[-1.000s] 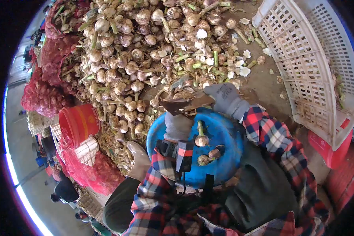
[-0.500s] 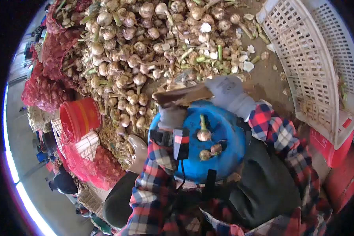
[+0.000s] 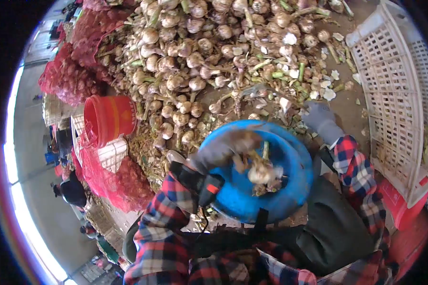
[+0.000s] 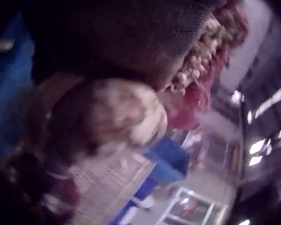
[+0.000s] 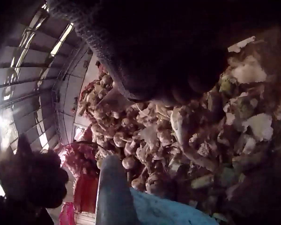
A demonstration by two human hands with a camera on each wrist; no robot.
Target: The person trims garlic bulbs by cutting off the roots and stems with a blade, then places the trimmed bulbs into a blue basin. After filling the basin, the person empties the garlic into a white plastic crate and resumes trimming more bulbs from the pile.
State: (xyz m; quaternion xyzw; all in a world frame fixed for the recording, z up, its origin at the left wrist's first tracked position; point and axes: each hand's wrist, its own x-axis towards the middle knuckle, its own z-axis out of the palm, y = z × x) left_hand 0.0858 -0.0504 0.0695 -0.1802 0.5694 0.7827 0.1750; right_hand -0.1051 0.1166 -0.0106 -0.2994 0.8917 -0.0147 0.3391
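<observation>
In the head view, my gloved left hand (image 3: 216,152) is motion-blurred over a round blue plastic tub (image 3: 297,145). The left wrist view shows the grey glove close against a garlic bulb (image 4: 126,115), which the hand holds. A pale garlic bulb (image 3: 260,172) with a short green stem lies on the tub below the fingers, beside smaller, blurred bulbs. My gloved right hand (image 3: 322,122) is beyond the tub's far right rim, low over trimmed stems and peelings. Its fingers curl in the dark of the right wrist view; I cannot tell whether they hold anything.
A large heap of garlic (image 3: 195,61) covers the ground ahead. At right stands a white slatted crate (image 3: 390,90). On the left are a red bucket (image 3: 121,116) and red mesh sacks (image 3: 71,78). A grey tapered shape (image 5: 114,192) rises beside the tub's rim.
My hands have come apart: they were close together at the tub's far rim, a brown flat piece between them. The left has swung over the tub's bulbs. The right has moved off right.
</observation>
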